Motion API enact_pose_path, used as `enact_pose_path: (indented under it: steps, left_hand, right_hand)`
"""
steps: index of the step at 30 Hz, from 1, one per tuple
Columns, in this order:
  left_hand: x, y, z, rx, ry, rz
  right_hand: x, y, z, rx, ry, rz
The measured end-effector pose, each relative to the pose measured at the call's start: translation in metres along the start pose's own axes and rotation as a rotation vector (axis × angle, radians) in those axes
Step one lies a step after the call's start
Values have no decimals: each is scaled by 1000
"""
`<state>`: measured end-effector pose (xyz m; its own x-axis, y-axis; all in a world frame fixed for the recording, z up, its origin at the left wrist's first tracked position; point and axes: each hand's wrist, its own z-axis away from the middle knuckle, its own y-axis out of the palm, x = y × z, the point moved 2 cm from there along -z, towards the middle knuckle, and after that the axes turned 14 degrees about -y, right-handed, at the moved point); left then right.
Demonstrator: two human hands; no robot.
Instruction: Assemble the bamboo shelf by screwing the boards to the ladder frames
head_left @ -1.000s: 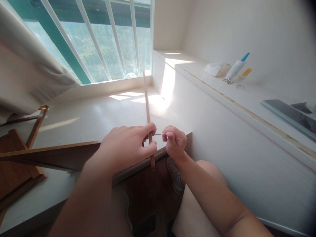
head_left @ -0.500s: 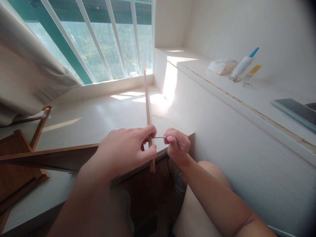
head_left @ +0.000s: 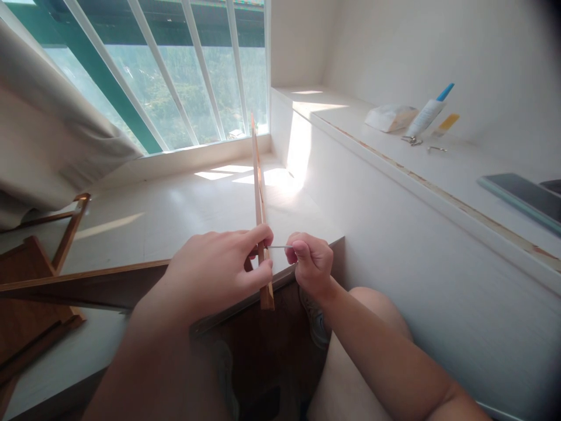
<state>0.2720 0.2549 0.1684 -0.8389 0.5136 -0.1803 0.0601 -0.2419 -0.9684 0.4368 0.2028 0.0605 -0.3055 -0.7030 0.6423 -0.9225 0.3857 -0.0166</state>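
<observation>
My left hand (head_left: 219,263) is closed around a long, narrow wooden strip (head_left: 258,193), its thumb and forefinger on either side of it. The strip points away toward the window, and its near end sticks out below my thumb. My right hand (head_left: 311,257) grips a thin metal rod (head_left: 279,247) between thumb and curled fingers. The rod's other end meets the strip's right side beside my left forefinger. Whatever part of the rod lies inside my right fist is hidden. A wooden board (head_left: 87,278) reaches in from the left behind my left wrist.
On the right ledge (head_left: 350,120) are a white tube with a blue tip (head_left: 427,114), a plastic packet (head_left: 390,117), small metal pieces (head_left: 412,141), a yellow-handled item (head_left: 447,124) and a phone (head_left: 526,196). Wooden frame parts (head_left: 35,292) lie at left, under a curtain (head_left: 56,117).
The wooden strip has rolled slightly, showing more of its right face. My right hand has turned a little, with its thumb higher on the rod. The view has shifted slightly.
</observation>
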Motion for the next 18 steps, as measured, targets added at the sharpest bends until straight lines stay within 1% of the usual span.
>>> enact_pose_path:
  steps: [3, 7, 11, 15, 18]
  left_hand:
    - [0, -1, 1, 2, 5, 4]
    - [0, 0, 1, -3, 8, -2]
    - [1, 0, 1, -7, -3, -14]
    - [1, -1, 1, 0, 0, -9]
    - [0, -1, 1, 8, -3, -2]
  right_hand:
    - [3, -4, -6, 60, 5, 28]
    - [11, -7, -14, 111, 76, 86]
    - [18, -6, -15, 93, 149, 108]
    - [20, -3, -13, 60, 227, 69]
    - [20, 0, -12, 22, 361, -36]
